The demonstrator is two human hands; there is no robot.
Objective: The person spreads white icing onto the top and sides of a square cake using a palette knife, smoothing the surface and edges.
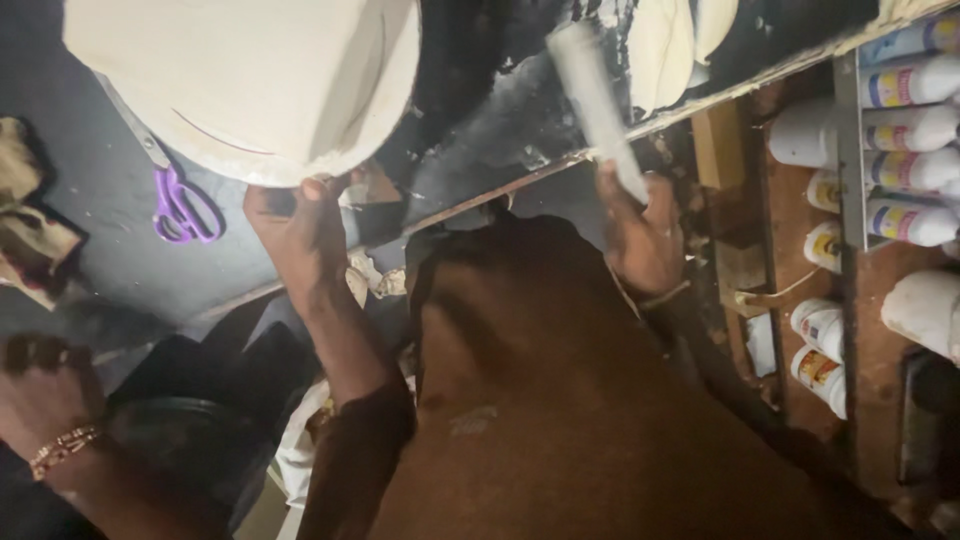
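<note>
My left hand (300, 225) grips the near edge of a large cream-coloured sheet (250, 80) that lies on the dark worktable (90, 200). My right hand (640, 235) holds a pale, blurred stick-like tool (595, 100), raised at a slant over the table's edge. Purple-handled scissors (180, 205) lie on the table just left of my left hand, their blades partly under the sheet. My brown garment fills the lower middle of the view.
Another person's hand with a gold bracelet (45, 420) is at the lower left. Several white bottles (900, 150) lie on a wooden shelf at the right. More cream pieces (660, 40) rest at the table's far side. Crumpled cloth (30, 230) sits at the left edge.
</note>
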